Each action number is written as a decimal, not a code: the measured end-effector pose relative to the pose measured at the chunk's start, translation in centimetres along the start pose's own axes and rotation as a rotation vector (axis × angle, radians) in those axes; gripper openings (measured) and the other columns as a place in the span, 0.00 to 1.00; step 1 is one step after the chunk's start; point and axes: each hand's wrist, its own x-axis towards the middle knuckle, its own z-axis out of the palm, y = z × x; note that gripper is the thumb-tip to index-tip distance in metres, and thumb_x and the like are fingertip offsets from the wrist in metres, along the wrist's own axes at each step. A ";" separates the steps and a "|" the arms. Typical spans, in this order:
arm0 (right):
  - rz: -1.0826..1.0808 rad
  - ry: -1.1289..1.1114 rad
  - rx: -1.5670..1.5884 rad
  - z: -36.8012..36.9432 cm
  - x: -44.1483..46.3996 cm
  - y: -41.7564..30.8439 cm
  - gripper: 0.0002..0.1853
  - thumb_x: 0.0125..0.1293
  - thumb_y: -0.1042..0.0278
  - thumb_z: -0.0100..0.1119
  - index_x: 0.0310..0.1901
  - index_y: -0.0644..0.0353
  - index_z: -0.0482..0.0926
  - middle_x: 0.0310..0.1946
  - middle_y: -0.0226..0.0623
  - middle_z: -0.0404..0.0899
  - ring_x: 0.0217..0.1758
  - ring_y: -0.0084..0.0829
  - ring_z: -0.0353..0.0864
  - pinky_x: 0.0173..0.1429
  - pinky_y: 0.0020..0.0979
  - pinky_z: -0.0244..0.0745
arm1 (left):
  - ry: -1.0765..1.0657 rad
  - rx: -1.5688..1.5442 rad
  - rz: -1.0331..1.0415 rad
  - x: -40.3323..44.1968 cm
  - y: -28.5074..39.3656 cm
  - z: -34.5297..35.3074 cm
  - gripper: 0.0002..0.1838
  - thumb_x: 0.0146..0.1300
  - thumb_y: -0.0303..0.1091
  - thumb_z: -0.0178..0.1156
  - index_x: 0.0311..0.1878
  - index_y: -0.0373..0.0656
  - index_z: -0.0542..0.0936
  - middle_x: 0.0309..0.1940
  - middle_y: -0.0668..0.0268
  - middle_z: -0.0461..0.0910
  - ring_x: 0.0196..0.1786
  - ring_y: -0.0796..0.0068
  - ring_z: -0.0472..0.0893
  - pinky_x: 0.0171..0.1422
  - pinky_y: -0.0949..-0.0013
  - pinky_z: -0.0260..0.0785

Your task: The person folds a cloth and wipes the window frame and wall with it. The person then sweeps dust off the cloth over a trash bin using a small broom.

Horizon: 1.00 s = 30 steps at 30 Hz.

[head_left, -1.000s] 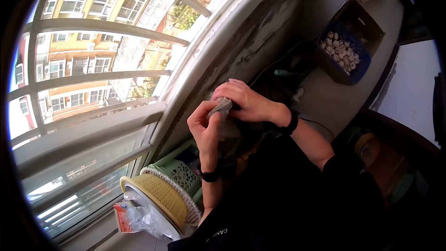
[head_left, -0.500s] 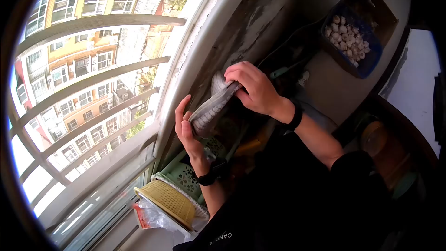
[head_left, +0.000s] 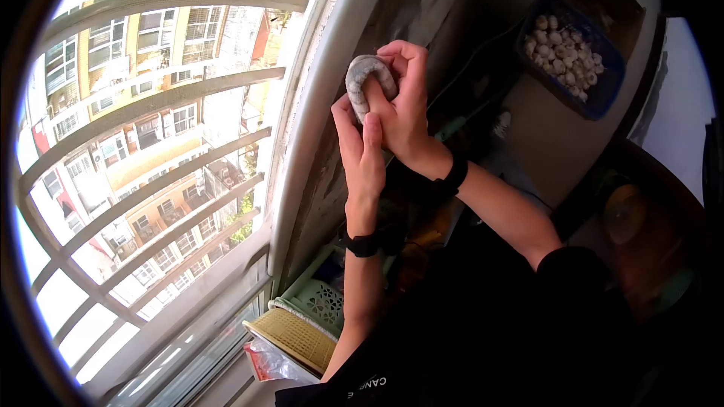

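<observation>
A grey, soft-looking cloth item [head_left: 368, 68], bent into a curved loop, is held up between both hands near the window frame. My left hand [head_left: 363, 152] grips its lower left end, with the thumb pressed against it. My right hand [head_left: 407, 105] is wrapped round its right side, and a finger or thumb reaches into the loop. The hands touch each other. What exactly the item is, I cannot tell.
A barred window [head_left: 173, 98] fills the left. Below it are a green basket [head_left: 320, 298], a yellow woven basket [head_left: 292, 335] and a plastic bag [head_left: 275, 365]. At the upper right, a blue crate [head_left: 603, 98] holds several garlic bulbs [head_left: 562, 56].
Both hands have moved up and closer together since half a second ago. The item was stretched out between them and is now bent into a loop. The view has shifted.
</observation>
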 end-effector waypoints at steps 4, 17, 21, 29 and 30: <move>-0.087 0.058 -0.116 -0.5 1.4 1.4 0.14 0.69 0.79 0.56 0.54 0.61 0.67 0.42 0.35 0.73 0.41 0.23 0.74 0.47 0.27 0.74 | -0.045 0.058 0.054 1.1 1.3 1.1 0.43 0.69 0.48 0.63 0.76 0.36 0.54 0.68 0.48 0.68 0.71 0.57 0.70 0.74 0.58 0.62; 0.124 -0.177 -0.251 1.6 -3.4 2.0 0.11 0.68 0.78 0.58 0.51 0.63 0.72 0.44 0.44 0.76 0.44 0.41 0.78 0.50 0.37 0.75 | 0.156 0.042 -0.103 -4.1 -1.5 -1.3 0.43 0.74 0.50 0.58 0.79 0.33 0.51 0.75 0.49 0.60 0.77 0.59 0.62 0.78 0.58 0.56; 0.137 -0.159 -0.310 0.9 -5.4 1.8 0.12 0.69 0.76 0.59 0.52 0.62 0.72 0.42 0.39 0.78 0.44 0.31 0.78 0.50 0.32 0.75 | 0.138 -0.021 -0.048 -5.5 -1.2 -1.0 0.44 0.73 0.50 0.59 0.79 0.34 0.50 0.74 0.49 0.60 0.76 0.58 0.62 0.78 0.56 0.55; 0.307 -0.153 -0.347 0.0 -9.6 -0.2 0.12 0.71 0.73 0.59 0.53 0.62 0.72 0.43 0.38 0.79 0.44 0.28 0.78 0.50 0.31 0.76 | 0.024 -0.002 -0.089 -9.5 -0.9 -2.1 0.43 0.69 0.48 0.62 0.78 0.35 0.55 0.72 0.47 0.65 0.75 0.54 0.66 0.77 0.57 0.58; 0.306 -0.162 -0.385 -0.4 -10.1 -0.4 0.12 0.71 0.73 0.58 0.53 0.62 0.72 0.43 0.38 0.78 0.45 0.28 0.78 0.50 0.31 0.76 | 0.016 -0.023 -0.078 -10.0 -1.5 -2.3 0.44 0.68 0.47 0.63 0.78 0.34 0.55 0.72 0.47 0.65 0.74 0.53 0.67 0.77 0.57 0.59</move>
